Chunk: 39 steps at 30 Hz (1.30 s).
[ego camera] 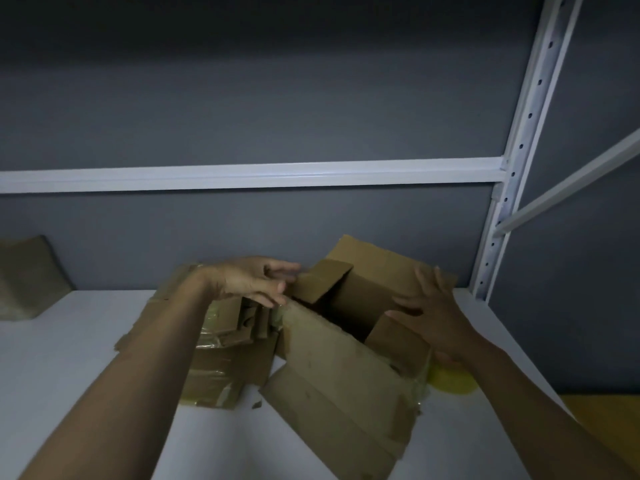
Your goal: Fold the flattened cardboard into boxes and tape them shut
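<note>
Left hand (256, 282), flat-fingered, is nudging one short flap (320, 280) of the cardboard box (332, 362) inward; right hand (429, 320), fingers spread, is pressing the opposite flap (398, 337). Looks like prep for taping.

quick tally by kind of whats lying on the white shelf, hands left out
open brown cardboard box: 1
pile of flattened brown taped cardboard: 1 (its sheets cannot be counted)
yellow roll, likely tape, partly hidden: 1
dull brown folded piece at the far left: 1
total: 4
</note>
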Each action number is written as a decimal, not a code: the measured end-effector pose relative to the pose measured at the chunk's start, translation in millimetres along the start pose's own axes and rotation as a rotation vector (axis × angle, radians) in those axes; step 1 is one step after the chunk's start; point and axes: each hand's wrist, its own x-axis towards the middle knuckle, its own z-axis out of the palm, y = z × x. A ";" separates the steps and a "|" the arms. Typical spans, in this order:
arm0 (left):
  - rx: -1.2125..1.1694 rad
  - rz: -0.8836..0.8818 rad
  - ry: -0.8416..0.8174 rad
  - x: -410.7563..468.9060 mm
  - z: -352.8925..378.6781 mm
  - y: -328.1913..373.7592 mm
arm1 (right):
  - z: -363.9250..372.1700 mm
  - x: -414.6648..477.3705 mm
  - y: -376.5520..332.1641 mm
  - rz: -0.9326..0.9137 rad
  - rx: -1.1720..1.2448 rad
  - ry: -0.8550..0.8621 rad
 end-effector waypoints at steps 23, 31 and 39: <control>0.275 -0.100 0.683 63.7 66.7 -20.3 | -17.4 -36.1 -31.0 -0.106 0.554 0.085; 0.246 -0.045 0.717 52.4 68.0 -23.1 | -10.7 -31.8 -10.2 -0.297 -0.140 -0.135; 0.272 -0.139 0.840 35.0 73.6 -31.0 | -19.3 -18.0 -6.6 -0.310 -0.278 -0.338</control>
